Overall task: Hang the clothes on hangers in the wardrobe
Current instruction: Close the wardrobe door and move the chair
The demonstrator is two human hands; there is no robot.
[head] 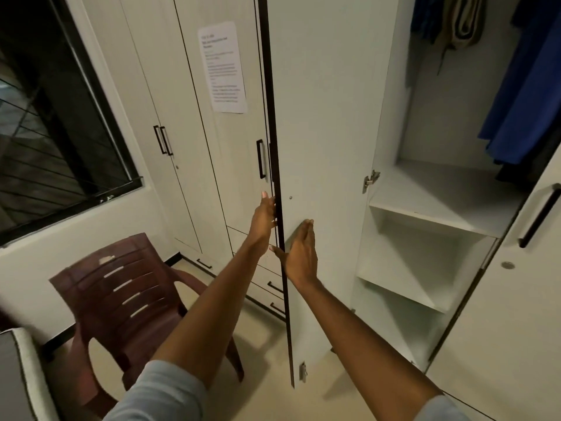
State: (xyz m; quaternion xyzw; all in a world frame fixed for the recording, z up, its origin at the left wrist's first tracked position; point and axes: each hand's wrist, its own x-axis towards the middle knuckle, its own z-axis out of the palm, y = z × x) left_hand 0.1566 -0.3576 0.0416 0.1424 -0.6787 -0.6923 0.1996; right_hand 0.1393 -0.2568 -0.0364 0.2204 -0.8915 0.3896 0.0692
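Both hands are on the open wardrobe door point(321, 123), which swings out toward the camera so its dark front edge runs almost straight down the middle of the shot. The left hand point(264, 218) is on the outer side of that edge, fingers wrapped round it with the tips hidden behind the door, so they look clamped on the edge. The right hand point(300, 253) lies flat on the inner face, fingers straight and together, thumb sticking out to touch the edge.

Inside the wardrobe point(425, 208) the clothes are up top right: a blue garment point(522, 95) hanging down, a striped one point(463, 19) beside it, and something dark below the blue. Can't make out any hangers from here. Under them is a white shelf point(440, 202), then two more shelf bays stepping down. The other door point(516, 299), with a black bar handle, stands open on the far right.

Left of the open door are closed doors, one with a printed paper notice point(223, 66) taped on. A brown plastic chair point(127, 296) sits on the floor near the door's swing, with a strip of bare floor between them. Dark window point(54, 123) on the left wall.
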